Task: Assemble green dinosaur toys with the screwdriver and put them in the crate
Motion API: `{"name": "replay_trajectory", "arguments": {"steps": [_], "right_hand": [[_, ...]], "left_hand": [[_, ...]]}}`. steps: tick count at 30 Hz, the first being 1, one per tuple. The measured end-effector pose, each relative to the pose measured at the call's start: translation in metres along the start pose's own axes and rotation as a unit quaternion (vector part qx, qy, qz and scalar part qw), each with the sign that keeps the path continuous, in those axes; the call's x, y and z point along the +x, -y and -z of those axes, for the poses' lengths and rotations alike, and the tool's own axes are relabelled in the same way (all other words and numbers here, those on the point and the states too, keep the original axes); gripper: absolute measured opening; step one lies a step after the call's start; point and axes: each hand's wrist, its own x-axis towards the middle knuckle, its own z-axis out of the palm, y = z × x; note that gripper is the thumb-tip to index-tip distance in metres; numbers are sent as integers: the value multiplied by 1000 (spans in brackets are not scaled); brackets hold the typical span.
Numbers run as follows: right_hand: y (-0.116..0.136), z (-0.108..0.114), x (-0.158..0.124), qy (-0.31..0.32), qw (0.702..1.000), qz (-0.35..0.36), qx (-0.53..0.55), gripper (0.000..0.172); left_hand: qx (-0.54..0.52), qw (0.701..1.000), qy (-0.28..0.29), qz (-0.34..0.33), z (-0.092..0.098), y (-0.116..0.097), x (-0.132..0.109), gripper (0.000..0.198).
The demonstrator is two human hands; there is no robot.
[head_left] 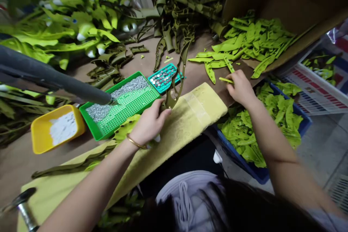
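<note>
My left hand [150,119] is closed round the near end of an olive-green plastic piece [172,98], which rises away from the fingers. Below that wrist, a lime-green plastic part [126,127] lies partly hidden on the long yellow pad [201,105]. To the right, my right hand [241,88] pinches a thin lime-green strip [225,79] beside a heap of flat lime-green plastic pieces [252,43]. Just beyond my left hand are a green perforated tray [130,103] of small silvery parts and a teal tray [160,88] with small round metal pieces.
A yellow bin [36,134] with white contents stands left. A dark bar [62,83] slants over the green tray. Olive parts [176,18] pile at the back, finished-looking green shapes [81,25] back left. A blue crate [261,177] sits lower right, a hammer [24,206] lower left.
</note>
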Motion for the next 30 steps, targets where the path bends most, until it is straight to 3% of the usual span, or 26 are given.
{"name": "replay_trajectory", "arguments": {"steps": [3,5,6,9,11,13,19,27,30], "right_hand": [[34,-42,-24,-20,991,-29,129,30],[56,-73,-33,7,962,-83,260,43],[66,-88,-35,22,930,-123,346,48],[88,-120,-32,15,791,-229,567,51],[96,-132,-28,4,744,-247,620,45],[101,-138,-27,38,730,-238,639,41],[110,-138,-33,172,743,-185,619,55],[105,-136,-34,200,690,-217,661,46],[104,-133,-35,215,689,-223,655,46]], "left_hand": [[-14,1000,-13,-10,-6,-5,-1,49],[-27,999,-12,-22,-8,-9,-3,52],[-37,999,-9,-29,-8,-10,-4,55],[-62,997,-8,-54,-12,-12,-8,66],[-64,995,-11,-71,-14,-10,-11,67],[-61,995,-9,-82,-16,-8,-13,66],[-58,995,5,-82,-16,-1,-13,66],[-73,993,45,-80,-14,11,-11,69],[-69,993,58,-81,-16,15,-11,68]]}}
